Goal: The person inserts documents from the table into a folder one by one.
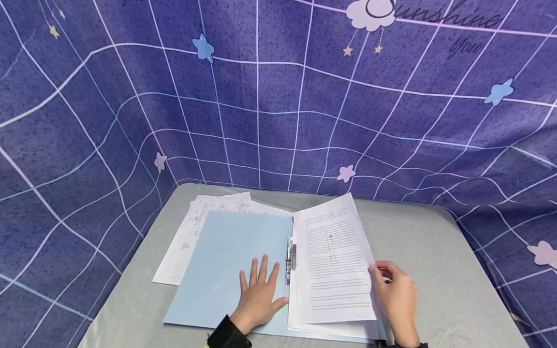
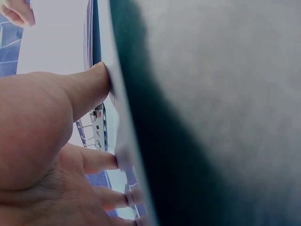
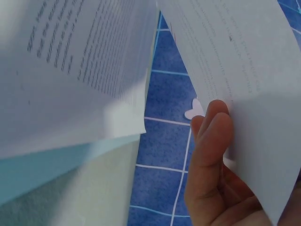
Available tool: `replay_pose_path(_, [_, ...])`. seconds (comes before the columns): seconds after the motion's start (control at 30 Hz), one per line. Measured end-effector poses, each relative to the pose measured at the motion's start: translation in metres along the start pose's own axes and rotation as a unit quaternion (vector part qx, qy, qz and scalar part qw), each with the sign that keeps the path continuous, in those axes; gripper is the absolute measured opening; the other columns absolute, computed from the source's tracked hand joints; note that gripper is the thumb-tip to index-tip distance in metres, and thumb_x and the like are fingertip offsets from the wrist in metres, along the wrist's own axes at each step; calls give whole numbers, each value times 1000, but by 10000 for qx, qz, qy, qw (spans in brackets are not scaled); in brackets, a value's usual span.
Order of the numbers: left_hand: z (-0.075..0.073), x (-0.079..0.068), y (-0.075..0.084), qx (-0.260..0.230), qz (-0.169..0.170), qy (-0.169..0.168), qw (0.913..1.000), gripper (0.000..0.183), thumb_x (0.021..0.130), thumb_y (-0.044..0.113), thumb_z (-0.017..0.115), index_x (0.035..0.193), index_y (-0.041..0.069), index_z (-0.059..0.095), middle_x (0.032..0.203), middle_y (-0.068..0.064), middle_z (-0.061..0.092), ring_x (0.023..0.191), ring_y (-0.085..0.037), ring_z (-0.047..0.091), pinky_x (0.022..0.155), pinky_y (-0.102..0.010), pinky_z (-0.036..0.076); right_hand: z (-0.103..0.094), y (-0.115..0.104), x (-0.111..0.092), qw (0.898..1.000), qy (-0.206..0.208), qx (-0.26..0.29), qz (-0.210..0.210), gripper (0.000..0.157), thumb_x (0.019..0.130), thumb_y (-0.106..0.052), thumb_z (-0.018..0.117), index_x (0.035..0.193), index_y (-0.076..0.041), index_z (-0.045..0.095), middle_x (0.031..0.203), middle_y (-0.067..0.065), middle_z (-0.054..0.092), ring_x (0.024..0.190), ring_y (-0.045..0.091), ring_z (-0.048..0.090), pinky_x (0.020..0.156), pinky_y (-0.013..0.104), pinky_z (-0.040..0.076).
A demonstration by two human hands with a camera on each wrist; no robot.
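A light blue folder (image 1: 243, 241) lies spread on the table, with a metal lever clip (image 1: 289, 261) along its spine. My left hand (image 1: 260, 298) rests flat on the inside of the left cover, fingers spread, the thumb near the spine. At the right edge of the top printed sheet (image 1: 337, 290), my right hand (image 1: 397, 292) pinches the paper between thumb and fingers. In the right wrist view that raised sheet (image 3: 256, 84) stands apart from the printed pages (image 3: 61, 108) beneath it. Red marks show mid-page on the sheet.
Loose sheets with line drawings (image 1: 178, 251) lie partly under the folder's left cover. The grey-covered table (image 1: 439, 290) extends on both sides. A purple cloth (image 1: 278, 125) with grid lines and stars hangs behind and at the sides.
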State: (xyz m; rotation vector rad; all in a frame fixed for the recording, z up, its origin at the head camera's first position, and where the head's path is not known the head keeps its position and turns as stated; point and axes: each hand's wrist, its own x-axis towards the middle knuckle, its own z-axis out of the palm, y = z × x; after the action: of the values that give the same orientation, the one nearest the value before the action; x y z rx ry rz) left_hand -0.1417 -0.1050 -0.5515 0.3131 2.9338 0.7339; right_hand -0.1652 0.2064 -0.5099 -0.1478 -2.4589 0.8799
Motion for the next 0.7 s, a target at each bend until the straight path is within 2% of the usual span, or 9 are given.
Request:
replay_pose_path(0.07, [0, 0, 0, 9, 0, 0, 10000, 85, 90, 45, 77, 154, 1, 43, 165, -32, 18, 152, -56, 7, 109, -82, 3, 2, -1, -2, 10000, -42, 14, 47, 6, 86, -7, 82, 87, -5, 77, 79, 10, 77, 72, 30, 75, 57, 30, 54])
replay_pose_path(0.43, [0, 1, 2, 88, -37, 56, 9999, 84, 90, 45, 77, 154, 1, 44, 165, -31, 19, 152, -55, 8, 109, -82, 4, 6, -8, -9, 9984, -329, 61, 455, 6, 89, -9, 81, 90, -4, 77, 82, 11, 77, 77, 32, 76, 60, 34, 56])
replay_pose_path(0.7, [1, 1, 2, 104, -76, 55, 9999, 84, 90, 44, 77, 154, 1, 44, 165, -31, 19, 152, -54, 8, 110, -82, 4, 8, -9, -10, 9979, -319, 17, 557, 5, 88, -8, 80, 91, -4, 77, 82, 11, 77, 79, 33, 76, 64, 40, 58])
